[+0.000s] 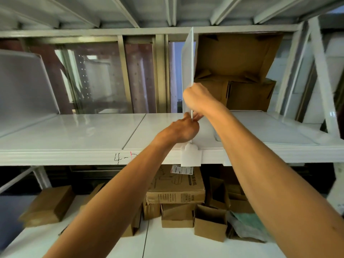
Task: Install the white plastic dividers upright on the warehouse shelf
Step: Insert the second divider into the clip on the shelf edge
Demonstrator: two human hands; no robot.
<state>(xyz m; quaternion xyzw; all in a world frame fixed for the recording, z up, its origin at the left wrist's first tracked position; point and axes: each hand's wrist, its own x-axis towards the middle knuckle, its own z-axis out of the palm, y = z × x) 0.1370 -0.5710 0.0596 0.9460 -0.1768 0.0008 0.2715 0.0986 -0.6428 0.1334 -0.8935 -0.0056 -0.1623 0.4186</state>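
Observation:
A thin white plastic divider (188, 58) stands upright on the white warehouse shelf (74, 131), seen nearly edge-on and reaching up to the beam above. Its white foot clip (190, 155) hangs over the shelf's front edge. My right hand (197, 99) grips the divider's front edge about halfway up. My left hand (183, 130) pinches the same edge lower down, just above the clip. A second white divider (24, 86) leans tilted at the shelf's far left.
Brown cardboard boxes (240, 71) are stacked on the shelf right of the divider, against the white upright post (322, 75). A flat white panel (270, 129) lies at the right. Several cardboard boxes (175, 187) sit on the lower shelf. Handwritten marks (122, 158) label the front edge.

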